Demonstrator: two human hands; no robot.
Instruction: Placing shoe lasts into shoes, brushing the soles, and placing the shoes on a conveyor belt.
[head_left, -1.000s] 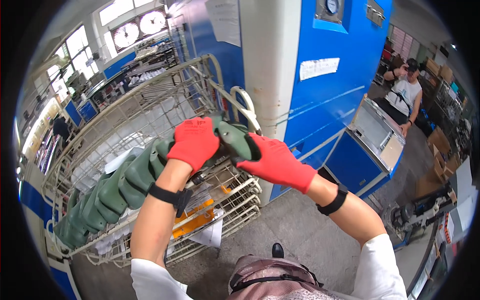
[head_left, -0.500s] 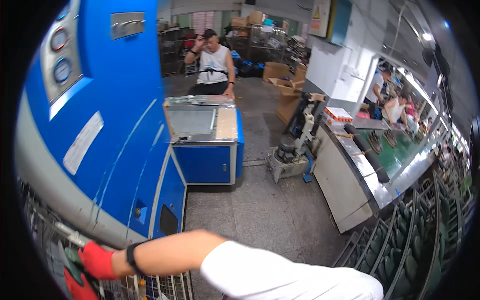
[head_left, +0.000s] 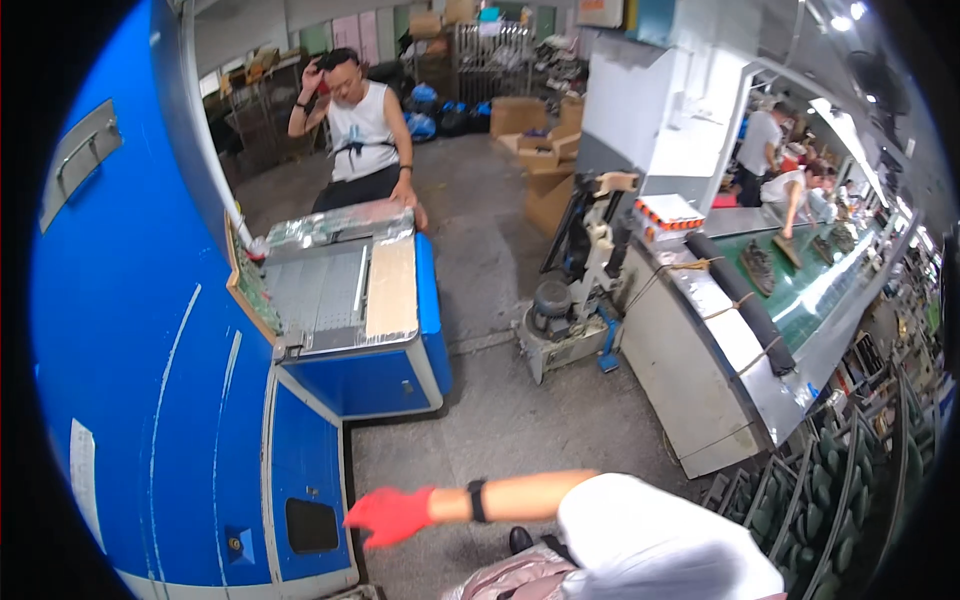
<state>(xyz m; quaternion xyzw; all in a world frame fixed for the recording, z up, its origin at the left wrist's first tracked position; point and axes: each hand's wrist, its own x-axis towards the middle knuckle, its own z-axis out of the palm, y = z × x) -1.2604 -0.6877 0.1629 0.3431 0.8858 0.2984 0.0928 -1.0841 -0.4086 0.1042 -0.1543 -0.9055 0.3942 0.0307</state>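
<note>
Now-empty red-gloved hand [head_left: 392, 513], fingers [head_left: 360, 520] spread.

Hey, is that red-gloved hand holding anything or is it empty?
Empty: the red-gloved hand hangs open, fingers spread, in front of the blue machine.

Blue machine [head_left: 150, 400] — conveyor [head_left: 800, 290], cartons [head_left: 545, 150]

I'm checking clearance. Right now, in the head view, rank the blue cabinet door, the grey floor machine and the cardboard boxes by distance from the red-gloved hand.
From the red-gloved hand:
1. Blue cabinet door, just to its left.
2. Grey floor machine, mid-floor, up and right.
3. Cardboard boxes, far back.
</note>
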